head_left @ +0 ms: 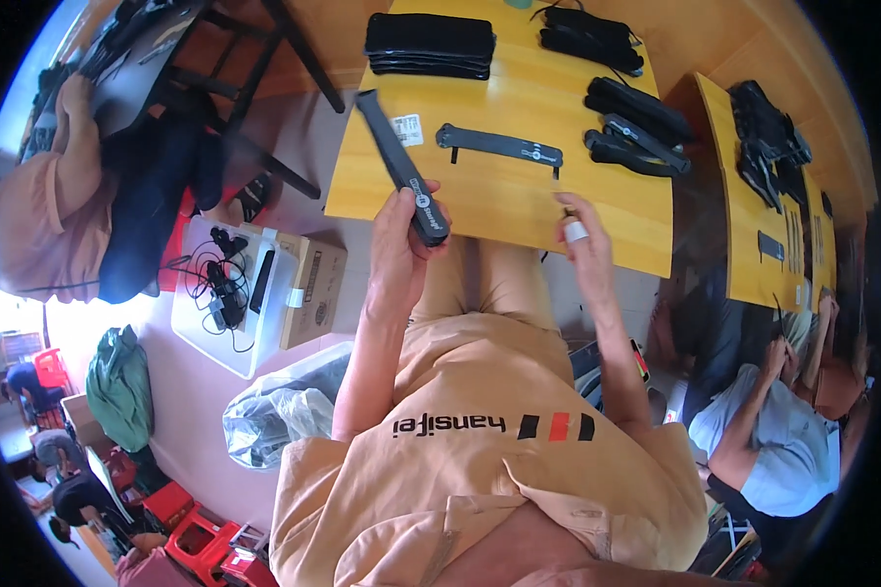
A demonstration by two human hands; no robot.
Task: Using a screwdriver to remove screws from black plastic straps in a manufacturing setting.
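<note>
My left hand (pixel 401 240) is closed around one end of a long, flat black strap (pixel 398 161) with white print. The strap slants up and left over the table's front edge. A similar black strap (pixel 499 145) lies on the yellow table (pixel 450 210), with a short dark tab hanging at each end. Just below its right tab, my right hand (pixel 587 240) is held with fingers curled together. Something white wraps or sits at one of its fingers; whether anything is pinched there is too small to tell. A white printed label (pixel 407 130) lies behind the held strap.
Stacked black pouches (pixel 429 47) stand at the back left of the table, with bundled black straps (pixel 636 132) on the right. Left of me, a white bin (pixel 191 328) holds black cables beside a cardboard box (pixel 315 293). Other people sit on both sides.
</note>
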